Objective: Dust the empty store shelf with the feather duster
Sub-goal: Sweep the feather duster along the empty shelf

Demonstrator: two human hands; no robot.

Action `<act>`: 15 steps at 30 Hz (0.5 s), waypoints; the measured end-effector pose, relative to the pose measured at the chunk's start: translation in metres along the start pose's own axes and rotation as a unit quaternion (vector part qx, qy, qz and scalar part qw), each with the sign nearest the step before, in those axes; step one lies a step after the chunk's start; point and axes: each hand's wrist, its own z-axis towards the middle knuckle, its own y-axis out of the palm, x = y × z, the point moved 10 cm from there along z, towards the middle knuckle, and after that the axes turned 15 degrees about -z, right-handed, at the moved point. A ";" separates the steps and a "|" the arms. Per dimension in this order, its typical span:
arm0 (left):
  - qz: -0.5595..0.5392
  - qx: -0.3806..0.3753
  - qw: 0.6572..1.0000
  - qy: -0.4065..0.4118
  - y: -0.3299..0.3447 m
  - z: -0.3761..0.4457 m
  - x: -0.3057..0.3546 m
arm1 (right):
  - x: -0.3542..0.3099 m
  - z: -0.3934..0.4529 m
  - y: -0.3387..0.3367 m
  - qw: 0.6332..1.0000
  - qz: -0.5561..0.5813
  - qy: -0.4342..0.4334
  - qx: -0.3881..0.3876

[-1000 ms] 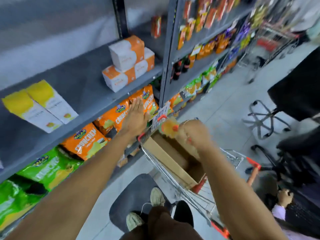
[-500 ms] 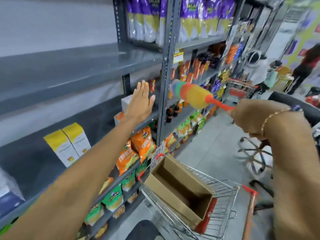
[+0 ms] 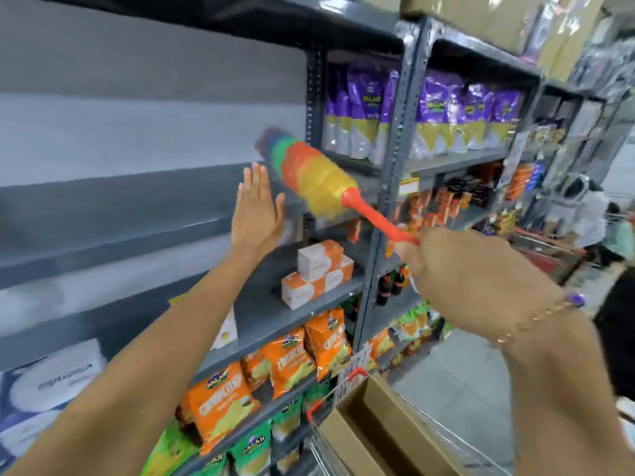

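Observation:
A rainbow-coloured feather duster point(image 3: 309, 173) with an orange-red handle points up and left, its fluffy head over the right end of the empty grey shelf point(image 3: 113, 218). My right hand point(image 3: 464, 266) is closed around the handle's end, to the right of the shelf upright. My left hand point(image 3: 256, 214) is raised flat with fingers straight, palm toward the shelf's front edge, just below and left of the duster head. Whether the palm touches the shelf is unclear.
Orange-and-white boxes point(image 3: 316, 273) sit on the shelf below. Orange snack bags point(image 3: 295, 365) fill the lower rows, purple bags point(image 3: 443, 111) the upper right bay. A shopping cart point(image 3: 347, 438) holding a cardboard box point(image 3: 388, 434) stands at the bottom right. People stand far down the aisle.
My view has tilted upward from the cart to the empty shelf. My right hand has lifted the duster out of the cart and swung its head left onto the shelf. My left hand rose alongside.

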 end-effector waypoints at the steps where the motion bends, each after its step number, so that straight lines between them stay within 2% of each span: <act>1: 0.012 0.011 1.000 -0.007 -0.015 0.001 -0.011 | -0.012 0.001 -0.005 1.000 0.002 -0.007 0.020; 8: 0.124 0.117 0.977 -0.132 -0.176 -0.043 -0.138 | -0.130 0.040 -0.018 0.980 0.093 -0.155 0.078; 15: 0.210 0.170 0.932 -0.242 -0.297 -0.108 -0.205 | -0.239 0.059 -0.026 0.949 0.159 -0.256 0.097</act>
